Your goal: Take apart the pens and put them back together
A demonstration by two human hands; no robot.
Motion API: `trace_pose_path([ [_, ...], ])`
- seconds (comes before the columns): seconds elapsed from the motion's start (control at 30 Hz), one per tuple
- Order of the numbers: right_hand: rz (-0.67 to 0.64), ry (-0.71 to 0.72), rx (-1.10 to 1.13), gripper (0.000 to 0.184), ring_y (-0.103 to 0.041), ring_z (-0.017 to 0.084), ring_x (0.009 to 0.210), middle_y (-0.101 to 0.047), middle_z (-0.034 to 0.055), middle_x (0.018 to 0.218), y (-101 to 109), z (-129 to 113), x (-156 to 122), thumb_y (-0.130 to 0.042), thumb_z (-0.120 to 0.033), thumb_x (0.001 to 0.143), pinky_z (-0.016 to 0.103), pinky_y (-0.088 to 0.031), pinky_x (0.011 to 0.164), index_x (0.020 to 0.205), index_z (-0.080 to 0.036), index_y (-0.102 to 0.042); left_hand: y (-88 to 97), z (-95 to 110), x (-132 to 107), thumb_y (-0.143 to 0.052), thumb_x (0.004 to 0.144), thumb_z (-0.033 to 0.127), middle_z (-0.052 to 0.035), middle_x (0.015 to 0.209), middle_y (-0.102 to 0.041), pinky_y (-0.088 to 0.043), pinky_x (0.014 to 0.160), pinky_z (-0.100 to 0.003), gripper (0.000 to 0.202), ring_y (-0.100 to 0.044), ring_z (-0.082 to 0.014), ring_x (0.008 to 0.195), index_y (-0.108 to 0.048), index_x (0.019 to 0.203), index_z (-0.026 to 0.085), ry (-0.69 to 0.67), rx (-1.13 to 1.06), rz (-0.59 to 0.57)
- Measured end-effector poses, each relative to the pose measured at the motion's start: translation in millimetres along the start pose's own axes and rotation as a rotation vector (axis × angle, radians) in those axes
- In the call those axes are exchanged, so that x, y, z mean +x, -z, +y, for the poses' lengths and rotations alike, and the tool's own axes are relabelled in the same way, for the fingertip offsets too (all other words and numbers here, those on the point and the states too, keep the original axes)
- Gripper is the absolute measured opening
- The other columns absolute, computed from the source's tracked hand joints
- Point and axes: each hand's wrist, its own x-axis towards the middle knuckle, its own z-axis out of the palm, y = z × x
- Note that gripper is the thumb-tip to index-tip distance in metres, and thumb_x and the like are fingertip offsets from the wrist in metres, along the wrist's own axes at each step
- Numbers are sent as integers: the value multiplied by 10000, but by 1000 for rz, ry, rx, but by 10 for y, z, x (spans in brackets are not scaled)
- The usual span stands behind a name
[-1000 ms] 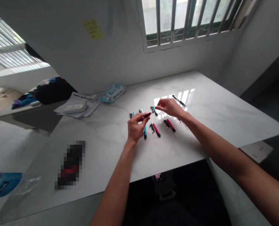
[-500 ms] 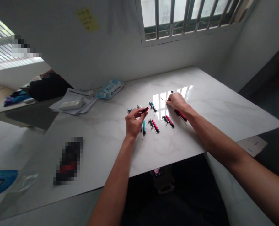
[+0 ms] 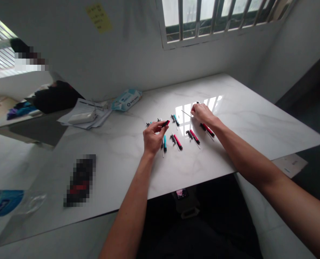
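My left hand (image 3: 152, 138) is closed, with thumb and fingers pinching a black and red pen barrel (image 3: 165, 123) above the table. Farther right, my right hand (image 3: 202, 113) is closed at the table top, and a thin pen refill (image 3: 186, 113) sticks out leftward from its fingers. A small dark pen part (image 3: 198, 102) shows just behind that hand. Between and around the hands lie sets of pen parts: a red barrel (image 3: 177, 142), another red barrel (image 3: 194, 136), teal barrels (image 3: 165, 143), black clip pieces (image 3: 189, 134) and white refills (image 3: 195, 144). My left hand partly covers some teal sets.
The white marble-look table (image 3: 257, 118) meets a wall with a barred window. A wipes packet (image 3: 127, 100), papers (image 3: 86, 108) with a white object on top, and a blurred dark object (image 3: 80, 181) are on the left. A blue plastic bag (image 3: 4, 203) lies at the far left.
The view has shifted slightly. The refill reaches a little farther left from my right hand. My left hand keeps its hold on the black and red pen barrel.
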Motion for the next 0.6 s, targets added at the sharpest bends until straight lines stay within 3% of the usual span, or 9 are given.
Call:
trace_pose_path([
  [0.13,-1,12,8,380,-734,322,1093,-799,202,1163,-83,-18,35,-795,-422,942,363,-558,957,1182,-127,-807,-3,3,-1,-844,871,422,-72,1010,-805,-649,827,-316,276,-770,-187,858,-850,1059,220,3,10,-9],
  [0.2,-17,5,-5,383,-734,331,1102,-802,210,1145,-132,-33,51,-835,-420,904,360,-559,965,1145,-123,-822,-2,-3,0,-841,871,431,-73,1011,-806,-649,826,-316,284,-770,-187,855,-849,1062,220,5,17,-10],
  [0.37,-7,0,11,282,-738,327,1118,-803,211,1146,-195,-28,69,-757,-298,951,351,-549,981,1160,-118,-819,2,-19,1,-841,867,443,-75,1018,-806,-650,829,-314,300,-774,-189,864,-847,1067,219,10,21,-7],
  [0.6,97,62,57,350,-732,307,1124,-787,171,1224,-139,19,66,-555,-116,1004,365,-543,975,1288,-146,-756,13,-9,7,-839,867,449,-74,1006,-805,-651,837,-322,313,-773,-185,838,-843,1066,206,18,20,7],
])
